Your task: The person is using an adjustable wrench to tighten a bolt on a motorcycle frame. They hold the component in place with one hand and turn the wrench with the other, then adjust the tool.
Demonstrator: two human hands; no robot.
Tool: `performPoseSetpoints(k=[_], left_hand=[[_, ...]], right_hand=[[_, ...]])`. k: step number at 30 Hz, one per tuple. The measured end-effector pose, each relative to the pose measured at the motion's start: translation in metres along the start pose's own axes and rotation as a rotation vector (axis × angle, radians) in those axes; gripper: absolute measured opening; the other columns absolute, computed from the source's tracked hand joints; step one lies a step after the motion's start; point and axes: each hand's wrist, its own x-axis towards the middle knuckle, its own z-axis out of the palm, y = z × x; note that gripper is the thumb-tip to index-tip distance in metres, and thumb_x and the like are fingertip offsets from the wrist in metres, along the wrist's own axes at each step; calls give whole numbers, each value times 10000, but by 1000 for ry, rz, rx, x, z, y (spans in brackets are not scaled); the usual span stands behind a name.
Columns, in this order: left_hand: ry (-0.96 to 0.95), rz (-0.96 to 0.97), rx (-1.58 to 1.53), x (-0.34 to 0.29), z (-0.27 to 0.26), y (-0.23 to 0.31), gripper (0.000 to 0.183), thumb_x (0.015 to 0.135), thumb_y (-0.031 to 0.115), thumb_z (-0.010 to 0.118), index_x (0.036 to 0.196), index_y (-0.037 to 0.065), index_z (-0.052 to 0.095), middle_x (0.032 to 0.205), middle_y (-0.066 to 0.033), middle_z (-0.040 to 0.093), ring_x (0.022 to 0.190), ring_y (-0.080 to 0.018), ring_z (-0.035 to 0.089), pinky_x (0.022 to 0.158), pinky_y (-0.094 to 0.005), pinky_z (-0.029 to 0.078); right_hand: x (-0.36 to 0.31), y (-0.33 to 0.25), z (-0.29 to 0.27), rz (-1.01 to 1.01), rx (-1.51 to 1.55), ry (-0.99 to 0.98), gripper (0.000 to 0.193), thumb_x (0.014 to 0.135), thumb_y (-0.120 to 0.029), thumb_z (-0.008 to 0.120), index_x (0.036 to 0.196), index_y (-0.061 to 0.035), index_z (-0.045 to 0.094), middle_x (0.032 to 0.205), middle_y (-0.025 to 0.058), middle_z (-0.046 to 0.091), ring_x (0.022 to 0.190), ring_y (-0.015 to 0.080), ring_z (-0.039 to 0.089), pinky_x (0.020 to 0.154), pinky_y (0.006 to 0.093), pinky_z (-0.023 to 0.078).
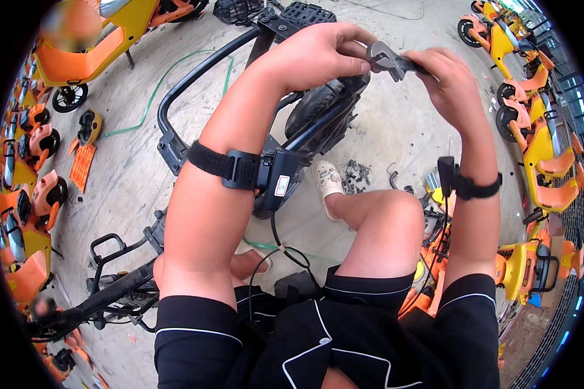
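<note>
An adjustable wrench (387,60) with a grey metal head is held up between my hands, above a black tire. My right hand (446,76) is closed round its dark handle. The fingers and thumb of my left hand (334,55) are closed at the side of the wrench's head; the exact contact is partly hidden by the fingers. Under my left arm stands a black tubular scooter frame (187,76), with the tire (313,109) beside its bars. A strap with a small black box (283,178) is round my left arm.
Small black parts (357,176) lie on the concrete floor by my foot. Orange and yellow scooters (84,55) line both sides. A helmet (89,126) and a green hose (152,104) are at the left. Orange panels (428,259) lie near my right arm. A cable (298,259) hangs before me.
</note>
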Motion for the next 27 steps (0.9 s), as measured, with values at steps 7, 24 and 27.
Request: performPoseSetpoints(k=[7, 24, 27], left_hand=[[33, -26, -7, 1, -4, -7, 408, 924, 59, 728, 1289, -53, 584, 1101, -111, 741, 1027, -133, 686, 944, -277, 541], [-75, 88, 456, -3, -6, -9, 219, 968, 96, 676, 1170, 48, 742, 1121, -58, 702, 1031, -171, 650, 935, -321, 515], [-74, 144, 523, -2, -4, -4, 185, 985, 79, 643, 1126, 30, 752, 1105, -62, 706, 1028, -193, 656, 933, -319, 514]], right_hand=[[81, 0, 21, -378, -140, 27, 210, 792, -107, 711, 999, -115, 681, 1010, 65, 697, 1003, 266, 661, 867, 382, 525], [12, -36, 23, 859, 1380, 518, 245, 1032, -203, 554, 1132, 6, 630, 702, 20, 558, 591, 113, 475, 571, 314, 413], [-25, -32, 62, 1092, 1897, 576, 222, 1037, -159, 514, 1193, -12, 571, 719, 10, 506, 577, 119, 422, 555, 306, 376]])
